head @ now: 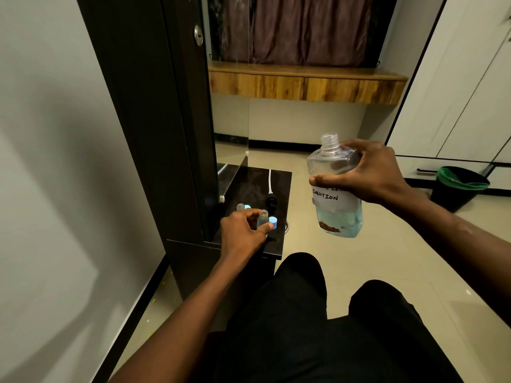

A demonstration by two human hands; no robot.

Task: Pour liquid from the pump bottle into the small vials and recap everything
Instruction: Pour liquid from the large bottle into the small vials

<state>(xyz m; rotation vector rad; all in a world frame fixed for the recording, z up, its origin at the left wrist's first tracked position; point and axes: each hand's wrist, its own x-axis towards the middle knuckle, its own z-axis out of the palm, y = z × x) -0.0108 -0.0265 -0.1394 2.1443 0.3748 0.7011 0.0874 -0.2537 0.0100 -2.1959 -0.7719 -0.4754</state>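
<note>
Right grip (370, 172) clamped around clear uncapped plastic bottle (336, 189); left grip (243, 230) seemingly pinching glass vial (263, 218).

The handwritten white paper label (333, 199) on the clear plastic bottle (336, 186) at centre right is partly covered by the thumb of the right hand (370, 172); only "SOLUTION" reads, the line above it mostly hidden. The left hand (243, 230), at lower centre, hides the lower part of the small clear vial (263, 217), so its liquid level cannot be told. A second small vial (240, 207) behind it is too small to judge. The black pump head (271, 203) blends into the dark tabletop (254, 183), its outline unclear. Both forearms run off the bottom and right edges
</note>
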